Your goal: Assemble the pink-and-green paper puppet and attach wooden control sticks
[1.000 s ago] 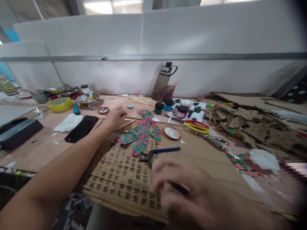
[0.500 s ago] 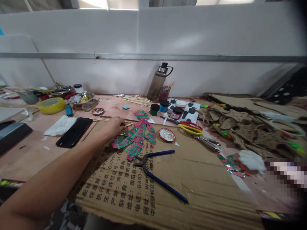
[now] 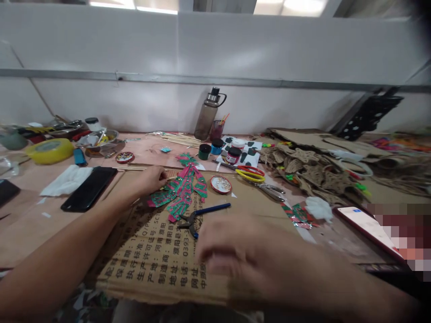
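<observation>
My left hand [image 3: 156, 178] is closed around a thin wooden stick [image 3: 171, 178], which meets the left side of a pink and green cut-out figure [image 3: 186, 187] dotted with shiny beads. The figure lies on a cardboard sheet [image 3: 269, 215] with printed characters. My right hand [image 3: 232, 246], smeared by motion, is over the near handle of blue-handled pliers [image 3: 190, 222]; whether it touches them I cannot tell. Close by the figure sits a round red-rimmed lid [image 3: 221, 184] holding small beads.
Scissors [image 3: 251, 173] and metal pliers [image 3: 272, 192] lie right of the lid. Paint jars [image 3: 204, 152] and a tilted bottle [image 3: 206, 117] stand behind. Brown cut-outs [image 3: 303, 166] pile up on the right. A black phone [image 3: 89, 188] and yellow tape roll [image 3: 50, 150] are left.
My right hand has come into view from the right, over the blue-handled pliers. The view has swung slightly right. My left hand stays beside the figure.
</observation>
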{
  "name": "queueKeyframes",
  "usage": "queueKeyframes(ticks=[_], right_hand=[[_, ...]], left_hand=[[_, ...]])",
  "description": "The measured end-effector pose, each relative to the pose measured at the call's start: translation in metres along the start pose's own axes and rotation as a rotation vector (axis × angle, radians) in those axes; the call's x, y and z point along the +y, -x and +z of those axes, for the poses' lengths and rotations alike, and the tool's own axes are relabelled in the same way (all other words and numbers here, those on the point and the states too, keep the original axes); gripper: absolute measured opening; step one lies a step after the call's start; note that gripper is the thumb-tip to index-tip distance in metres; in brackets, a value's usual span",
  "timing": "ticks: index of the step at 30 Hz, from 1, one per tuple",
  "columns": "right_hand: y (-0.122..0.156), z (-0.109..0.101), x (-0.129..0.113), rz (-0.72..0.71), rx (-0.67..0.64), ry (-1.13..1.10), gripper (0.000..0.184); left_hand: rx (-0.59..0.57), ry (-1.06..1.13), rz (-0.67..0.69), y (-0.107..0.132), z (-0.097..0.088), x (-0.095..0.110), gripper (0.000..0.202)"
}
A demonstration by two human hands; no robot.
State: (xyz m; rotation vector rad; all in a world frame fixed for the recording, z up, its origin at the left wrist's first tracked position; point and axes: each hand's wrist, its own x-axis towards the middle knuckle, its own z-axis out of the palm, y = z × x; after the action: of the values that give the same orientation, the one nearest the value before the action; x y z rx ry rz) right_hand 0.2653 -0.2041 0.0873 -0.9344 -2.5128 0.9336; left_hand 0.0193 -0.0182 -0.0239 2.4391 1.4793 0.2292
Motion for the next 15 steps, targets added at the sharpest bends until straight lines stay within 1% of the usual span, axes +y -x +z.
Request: queueKeyframes(ticks=[2,3,4,5,7,9,12,15], right_hand=[[-0.013,-0.017,0.028,0.123,0.282,0.148,0.021],[-0.015,-0.021,0.046,0.196,0.375,0.232,0.021],[-0.016,-0.024,0.063,0.284,0.423,0.310,0.021],[-0.017,-0.027,0.080,0.361,0.442,0.373,0.020],[-0.019,-0.031,0.105,0.446,0.390,0.442,0.019],[-0.021,-0.032,0.121,0.496,0.329,0.466,0.019],[-0.028,-0.029,0.134,0.540,0.220,0.438,0.017],[-0.034,-0.023,0.141,0.501,0.184,0.429,0.013]], left_hand=[[-0.003,-0.011,0.002,0.002,-0.002,0.003,0.020],[-0.003,-0.010,-0.002,0.004,-0.004,0.005,0.021],[0.000,-0.008,-0.010,0.005,-0.006,0.008,0.021],[0.006,-0.009,-0.020,0.007,-0.008,0.011,0.022],[0.018,-0.022,-0.031,0.009,-0.012,0.016,0.021],[0.053,-0.046,-0.016,0.010,-0.014,0.021,0.013],[0.140,-0.064,0.017,0.009,-0.014,0.025,0.007],[0.202,-0.051,0.057,0.008,-0.012,0.027,0.009]])
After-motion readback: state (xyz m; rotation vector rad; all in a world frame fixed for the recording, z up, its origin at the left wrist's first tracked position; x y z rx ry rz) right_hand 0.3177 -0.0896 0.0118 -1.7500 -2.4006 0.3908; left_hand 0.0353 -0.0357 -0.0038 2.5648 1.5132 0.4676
